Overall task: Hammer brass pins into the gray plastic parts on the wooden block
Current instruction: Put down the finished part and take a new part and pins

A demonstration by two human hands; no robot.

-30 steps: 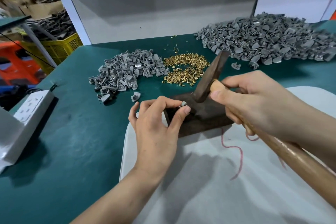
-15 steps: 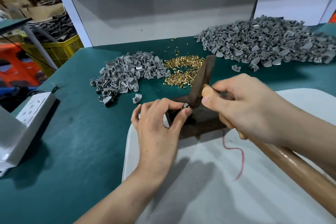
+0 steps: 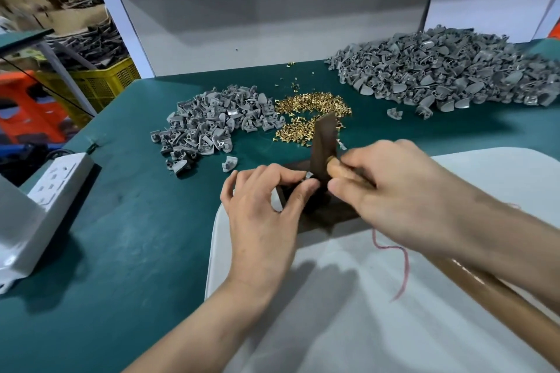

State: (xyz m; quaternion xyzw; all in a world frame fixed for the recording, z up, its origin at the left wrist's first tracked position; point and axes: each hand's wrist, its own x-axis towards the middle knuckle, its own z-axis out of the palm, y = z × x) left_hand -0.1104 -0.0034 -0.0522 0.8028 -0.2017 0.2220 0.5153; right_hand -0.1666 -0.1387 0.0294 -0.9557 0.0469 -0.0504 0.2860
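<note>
A dark wooden block (image 3: 330,215) lies at the far edge of a grey cloth (image 3: 363,297). My left hand (image 3: 263,215) pinches a small gray plastic part (image 3: 309,175) between thumb and forefinger on the block's top. My right hand (image 3: 403,194) grips the wooden handle (image 3: 491,291) of a hammer close to its dark head (image 3: 325,145), which stands nearly upright with its lower end down at the part. The pin itself is hidden by fingers. A heap of brass pins (image 3: 309,118) lies just behind the block.
A small pile of gray parts (image 3: 212,121) sits left of the pins, a much larger pile (image 3: 448,70) at the back right. A white power strip (image 3: 57,179) and a white bracket (image 3: 18,230) stand at the left. A red thread (image 3: 400,266) lies on the cloth.
The hammer head has swung from a tilted, raised pose to nearly upright, coming down onto the part. My right hand moved left toward my left hand, which kept its pinch.
</note>
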